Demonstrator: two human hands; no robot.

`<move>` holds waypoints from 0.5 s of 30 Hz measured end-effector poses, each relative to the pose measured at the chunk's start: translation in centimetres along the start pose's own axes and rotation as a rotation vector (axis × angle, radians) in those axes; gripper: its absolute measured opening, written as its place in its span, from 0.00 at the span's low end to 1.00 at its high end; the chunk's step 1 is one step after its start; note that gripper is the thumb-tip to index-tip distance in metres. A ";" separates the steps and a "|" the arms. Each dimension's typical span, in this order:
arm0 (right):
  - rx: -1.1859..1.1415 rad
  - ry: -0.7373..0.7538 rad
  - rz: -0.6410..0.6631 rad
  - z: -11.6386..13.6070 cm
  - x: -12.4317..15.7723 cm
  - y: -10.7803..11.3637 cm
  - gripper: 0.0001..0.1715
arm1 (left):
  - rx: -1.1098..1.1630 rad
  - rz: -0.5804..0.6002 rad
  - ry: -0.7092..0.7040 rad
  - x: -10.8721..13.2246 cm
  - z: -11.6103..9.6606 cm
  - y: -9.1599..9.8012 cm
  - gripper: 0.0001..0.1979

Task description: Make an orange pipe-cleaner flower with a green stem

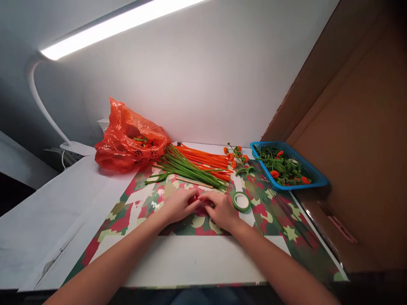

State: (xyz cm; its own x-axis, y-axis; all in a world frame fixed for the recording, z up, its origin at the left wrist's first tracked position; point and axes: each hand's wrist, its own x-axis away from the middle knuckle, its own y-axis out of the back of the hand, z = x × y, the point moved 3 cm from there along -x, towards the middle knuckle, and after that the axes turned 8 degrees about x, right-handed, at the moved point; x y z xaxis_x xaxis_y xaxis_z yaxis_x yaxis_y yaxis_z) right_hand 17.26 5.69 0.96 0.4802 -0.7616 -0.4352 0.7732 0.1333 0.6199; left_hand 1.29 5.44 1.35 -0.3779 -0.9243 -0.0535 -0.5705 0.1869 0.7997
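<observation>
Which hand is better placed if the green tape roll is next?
Probably the right hand: it's right beside the green tape roll. The left hand is farther, on its other side.

Toward the desk (pixel 47 212)'s front edge, the left hand (pixel 179 205) and right hand (pixel 221 207) curl inward, hiding whatever lies between them. Near its back left corner, lettering (pixel 149 157) on the red bag (pixel 111 148) is illegible.

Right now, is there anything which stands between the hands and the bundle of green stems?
Yes, for the left hand: a thin pale stick lies along the near side of the green stems, between them and that hand. Between the right hand and the nearest stem ends, nothing visible stands.
</observation>
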 end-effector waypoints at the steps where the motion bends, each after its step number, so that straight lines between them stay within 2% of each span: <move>1: -0.022 -0.023 0.000 -0.1 0.1 -0.1 0.14 | 0.080 -0.034 -0.028 0.2 0.2 0.4 0.11; 4: -0.077 -0.171 -0.055 -0.9 0.2 0.0 0.11 | 0.222 -0.135 -0.134 0.7 1.2 1.7 0.17; 7: -0.175 -0.334 -0.091 -2.0 0.3 0.2 0.09 | 0.212 -0.180 -0.216 1.0 2.5 2.7 0.17; 12: -0.210 -0.467 -0.085 -2.7 0.2 0.0 0.06 | 0.219 -0.262 -0.187 1.2 4.3 3.3 0.09; 15: -0.210 -0.496 -0.043 -2.5 0.2 -0.1 0.05 | 0.273 -0.246 -0.179 1.4 4.5 3.5 0.08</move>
State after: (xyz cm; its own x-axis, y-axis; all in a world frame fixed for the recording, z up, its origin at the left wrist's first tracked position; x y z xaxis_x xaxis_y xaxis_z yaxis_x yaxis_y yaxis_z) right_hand 18.38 7.14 -0.83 0.2322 -0.9705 -0.0650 0.8784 0.1806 0.4425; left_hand -4.51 6.34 1.36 -0.3130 -0.8846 -0.3456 -0.8231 0.0711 0.5635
